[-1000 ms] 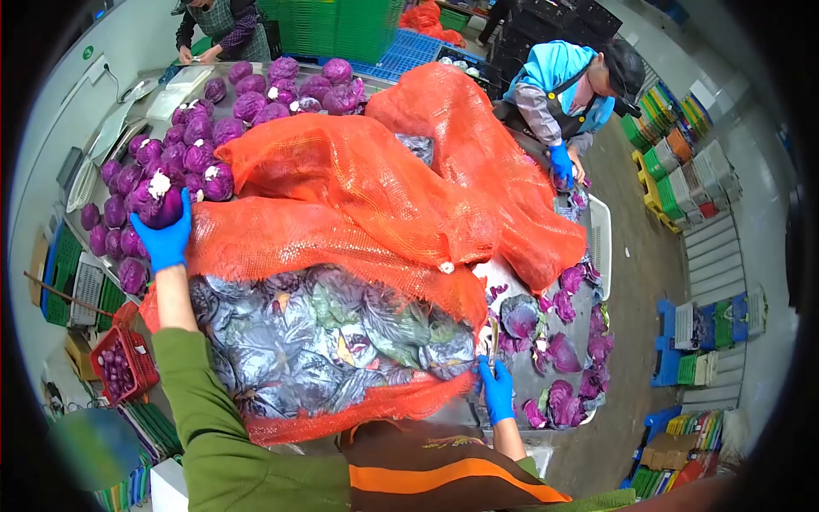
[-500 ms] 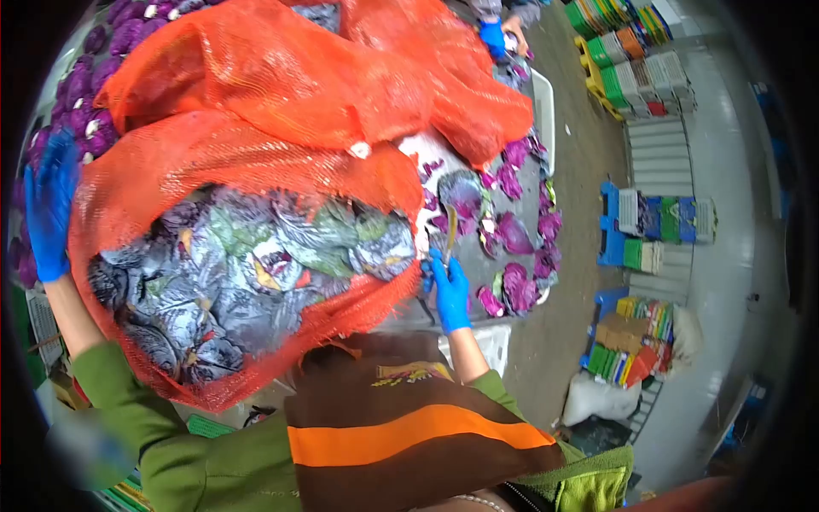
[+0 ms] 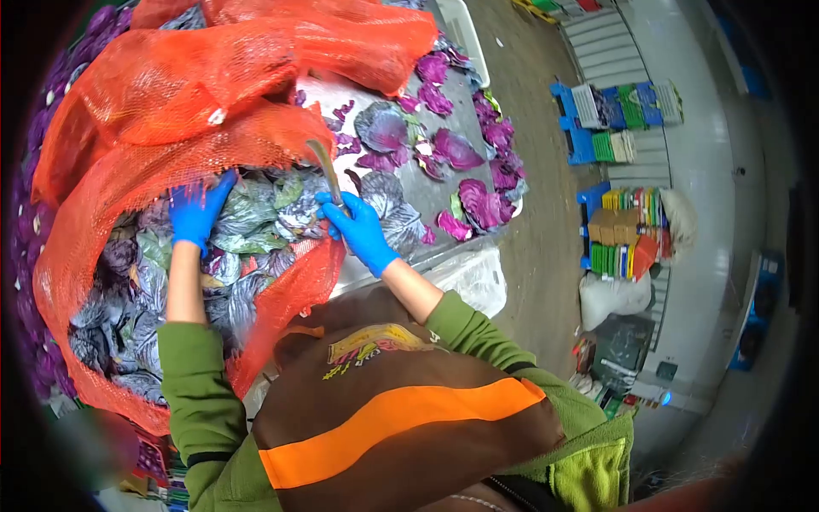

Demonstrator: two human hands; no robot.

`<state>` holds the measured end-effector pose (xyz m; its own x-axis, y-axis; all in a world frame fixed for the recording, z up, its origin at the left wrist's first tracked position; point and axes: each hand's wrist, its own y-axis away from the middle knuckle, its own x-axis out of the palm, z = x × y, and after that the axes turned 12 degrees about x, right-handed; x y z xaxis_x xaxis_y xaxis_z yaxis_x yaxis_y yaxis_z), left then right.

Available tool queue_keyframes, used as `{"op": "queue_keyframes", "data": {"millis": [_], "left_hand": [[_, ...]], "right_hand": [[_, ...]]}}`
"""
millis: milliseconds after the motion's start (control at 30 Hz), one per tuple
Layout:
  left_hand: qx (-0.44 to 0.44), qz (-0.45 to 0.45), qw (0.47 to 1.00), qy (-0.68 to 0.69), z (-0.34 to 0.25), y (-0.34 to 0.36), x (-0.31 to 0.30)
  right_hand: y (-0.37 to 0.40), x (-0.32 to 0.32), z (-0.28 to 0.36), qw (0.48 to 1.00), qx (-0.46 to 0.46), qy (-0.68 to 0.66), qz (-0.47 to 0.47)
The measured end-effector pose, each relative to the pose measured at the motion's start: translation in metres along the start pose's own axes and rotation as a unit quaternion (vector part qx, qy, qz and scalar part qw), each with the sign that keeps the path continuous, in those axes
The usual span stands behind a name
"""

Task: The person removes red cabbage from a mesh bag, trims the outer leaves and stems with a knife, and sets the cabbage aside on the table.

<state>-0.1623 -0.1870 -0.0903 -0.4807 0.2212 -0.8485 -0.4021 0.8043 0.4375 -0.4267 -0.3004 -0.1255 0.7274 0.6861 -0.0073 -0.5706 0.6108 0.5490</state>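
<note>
A red mesh bag [image 3: 171, 81] lies with its mouth spread, showing several purple cabbages [image 3: 149, 294] with bluish-green outer leaves inside. My left hand [image 3: 198, 212], in a blue glove, reaches in at the bag's mouth onto the cabbages. Its thumb stands apart; the fingertips are partly under the mesh. In my blue-gloved right hand [image 3: 363, 232] is a knife [image 3: 324, 169], its curved blade pointing up and away from me, beside the bag's right edge. Loose purple leaves [image 3: 456, 151] are scattered to the right of the knife.
The leaves lie on a grey table [image 3: 465, 107]. A white tub [image 3: 465, 38] stands at its far right edge, and a clear plastic-covered container [image 3: 478, 277] at the near edge. More purple cabbages [image 3: 38, 230] are heaped at left. Stacked crates [image 3: 627, 107] line the wall.
My left hand has moved from outside the bag's left edge into its mouth. My right hand, still holding the knife, has come closer to the bag. The camera view has shifted.
</note>
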Motion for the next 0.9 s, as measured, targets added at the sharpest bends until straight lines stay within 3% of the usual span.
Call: {"op": "queue_keyframes", "data": {"millis": [33,67,133,200,233,267,300,333,367,400,467,533,600,667,733,800,867,900], "left_hand": [[0.045,-0.170,0.984,-0.007,0.018,-0.006,0.040],[0.053,-0.169,0.984,-0.011,0.007,0.005,0.049],[0.071,-0.494,0.863,0.074,-0.034,0.037,0.063],[0.134,-0.398,0.867,0.267,-0.068,0.070,0.091],[0.091,-0.303,0.816,0.484,-0.088,0.074,0.114],[0.038,-0.189,0.716,0.671,-0.103,0.076,0.136],[0.041,-0.182,0.717,0.672,-0.104,0.069,0.150],[-0.104,-0.081,0.579,0.805,-0.097,0.056,0.160],[-0.241,0.025,0.404,0.882,-0.093,0.042,0.163],[-0.237,0.030,0.412,0.879,-0.095,0.031,0.159],[-0.147,0.058,0.207,0.966,-0.102,0.010,0.151],[-0.022,0.077,0.242,0.967,-0.109,0.004,0.139],[-0.035,-0.001,0.329,0.944,-0.106,-0.021,0.162],[-0.042,0.026,0.338,0.940,-0.109,-0.025,0.171],[-0.052,-0.052,0.382,0.921,-0.122,-0.014,0.175],[-0.037,-0.077,0.414,0.906,-0.140,0.020,0.160],[-0.046,-0.167,0.616,0.769,-0.155,0.058,0.152],[0.032,-0.168,0.676,0.717,-0.159,0.074,0.137]], "right_hand": [[0.003,-0.007,0.001,0.999,0.004,-0.027,-0.024],[0.003,-0.016,-0.002,0.999,0.003,-0.032,-0.030],[0.000,-0.036,-0.014,0.991,0.062,-0.084,-0.081],[-0.003,-0.045,-0.018,0.991,0.060,-0.077,-0.095],[-0.007,-0.045,-0.017,0.992,0.048,-0.077,-0.090],[-0.008,-0.043,-0.014,0.993,0.036,-0.076,-0.084],[-0.003,-0.034,0.008,0.995,0.010,-0.049,-0.088],[-0.008,-0.033,0.013,0.998,0.005,-0.002,-0.068],[-0.026,-0.034,0.007,0.990,-0.087,0.087,-0.068],[-0.043,-0.032,-0.001,0.966,-0.176,0.174,-0.070],[-0.056,-0.023,0.008,0.951,-0.142,0.258,-0.092],[-0.061,-0.017,0.015,0.935,-0.131,0.312,-0.107],[-0.050,-0.015,0.019,0.919,-0.195,0.314,-0.139],[-0.044,-0.015,0.008,0.903,-0.209,0.330,-0.180],[-0.033,-0.022,0.002,0.903,-0.206,0.326,-0.189],[-0.010,-0.029,0.010,0.931,-0.255,0.207,-0.159],[0.000,-0.042,0.018,0.935,-0.276,0.154,-0.161],[-0.003,-0.053,0.017,0.954,-0.247,0.085,-0.147]]}}
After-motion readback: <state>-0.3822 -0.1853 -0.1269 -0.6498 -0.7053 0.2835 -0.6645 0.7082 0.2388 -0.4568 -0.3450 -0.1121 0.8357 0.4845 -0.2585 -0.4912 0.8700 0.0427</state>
